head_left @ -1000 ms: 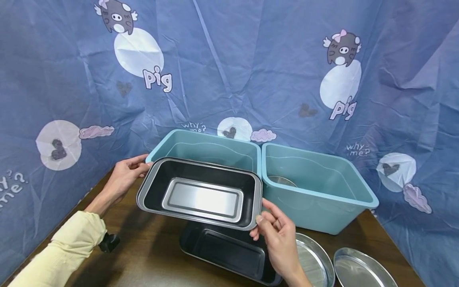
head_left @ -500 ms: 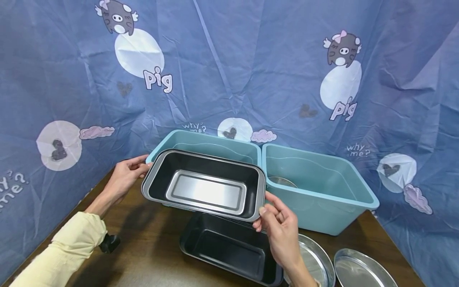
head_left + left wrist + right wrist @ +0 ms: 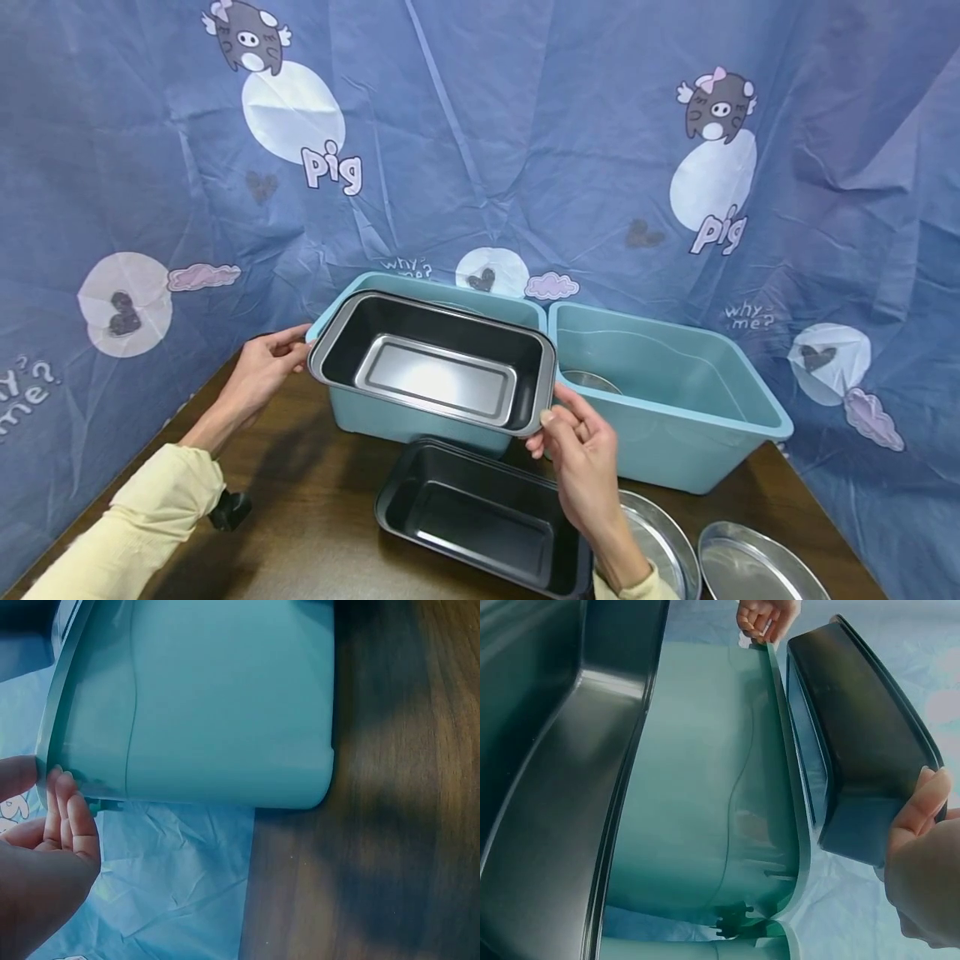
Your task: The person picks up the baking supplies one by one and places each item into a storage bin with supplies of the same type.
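My right hand (image 3: 585, 454) pinches the right end rim of a dark rectangular loaf pan (image 3: 435, 375), which tilts with its inside towards the head camera. The pan hangs over the front of the left teal plastic bin (image 3: 412, 417) and hides part of its opening. In the right wrist view, the pan's outer side (image 3: 870, 727) faces that camera, raised above the bin's rim. My left hand (image 3: 262, 371) holds the bin's left rim, with the thumb outside and the fingers (image 3: 64, 817) on the other side of the edge. A second black loaf pan (image 3: 480, 533) rests on the table.
A second teal bin (image 3: 637, 442) stands right beside the first, with a round metal rim (image 3: 592, 382) inside. Two shallow round metal pans (image 3: 667, 542) lie at the front right of the wooden table (image 3: 300, 517). A printed blue cloth (image 3: 480, 150) hangs behind.
The right hand has lifted the loaf pan up and away from the head camera, over the left bin, uncovering more of the pan on the table. The left hand has stayed at the rim.
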`<action>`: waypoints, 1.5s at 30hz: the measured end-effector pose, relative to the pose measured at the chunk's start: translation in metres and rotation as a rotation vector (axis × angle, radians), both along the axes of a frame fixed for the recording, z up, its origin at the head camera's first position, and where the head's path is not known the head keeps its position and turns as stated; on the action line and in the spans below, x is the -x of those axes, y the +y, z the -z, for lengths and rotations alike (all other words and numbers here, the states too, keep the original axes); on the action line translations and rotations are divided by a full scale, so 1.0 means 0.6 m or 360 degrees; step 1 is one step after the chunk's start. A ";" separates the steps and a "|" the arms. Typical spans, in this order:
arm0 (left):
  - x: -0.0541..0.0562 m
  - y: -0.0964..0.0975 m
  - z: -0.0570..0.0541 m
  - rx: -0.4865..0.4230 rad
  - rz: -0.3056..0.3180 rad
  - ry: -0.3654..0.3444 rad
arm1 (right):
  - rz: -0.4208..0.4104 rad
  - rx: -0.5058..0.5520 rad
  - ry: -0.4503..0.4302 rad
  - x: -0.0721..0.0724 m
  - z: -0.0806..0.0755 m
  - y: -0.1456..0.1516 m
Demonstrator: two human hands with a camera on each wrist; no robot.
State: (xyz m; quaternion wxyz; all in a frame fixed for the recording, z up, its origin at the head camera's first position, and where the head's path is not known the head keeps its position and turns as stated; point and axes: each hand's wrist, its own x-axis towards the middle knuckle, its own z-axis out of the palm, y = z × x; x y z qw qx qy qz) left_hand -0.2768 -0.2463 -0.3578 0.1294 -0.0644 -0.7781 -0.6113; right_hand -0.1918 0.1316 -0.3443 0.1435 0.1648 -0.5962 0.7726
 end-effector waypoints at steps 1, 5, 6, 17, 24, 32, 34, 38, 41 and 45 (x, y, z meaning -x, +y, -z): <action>0.000 0.000 0.000 -0.0012 0.0007 0.0004 | 0.0003 -0.0001 -0.0001 0.002 0.000 -0.001; -0.002 0.000 0.000 -0.0033 0.0022 0.0009 | 0.0016 0.0020 -0.0019 0.012 -0.001 -0.004; -0.002 0.000 -0.001 -0.0037 0.0027 0.0010 | 0.0020 0.0027 -0.0023 0.015 -0.001 -0.004; 0.001 0.002 -0.003 -0.0034 0.0016 -0.0012 | 0.0028 0.0114 -0.0047 0.044 -0.004 -0.006; 0.002 0.001 -0.002 -0.0014 -0.0006 -0.0047 | 0.0038 0.0176 -0.0080 0.058 -0.006 -0.009; 0.003 0.001 -0.001 0.0005 -0.0014 -0.0063 | 0.0040 0.0185 -0.0089 0.073 -0.006 -0.012; 0.002 0.001 0.000 0.0008 -0.0016 -0.0071 | 0.0040 0.0187 -0.0088 0.075 -0.006 -0.013; 0.001 0.001 0.000 0.0016 -0.0017 -0.0070 | 0.0032 0.0195 -0.0073 0.079 -0.007 -0.014; 0.000 0.000 0.000 0.0020 -0.0019 -0.0060 | 0.0034 0.0189 -0.0058 0.082 -0.008 -0.015; 0.000 -0.001 0.000 0.0014 -0.0022 -0.0050 | 0.0040 0.0175 -0.0044 0.089 -0.010 -0.016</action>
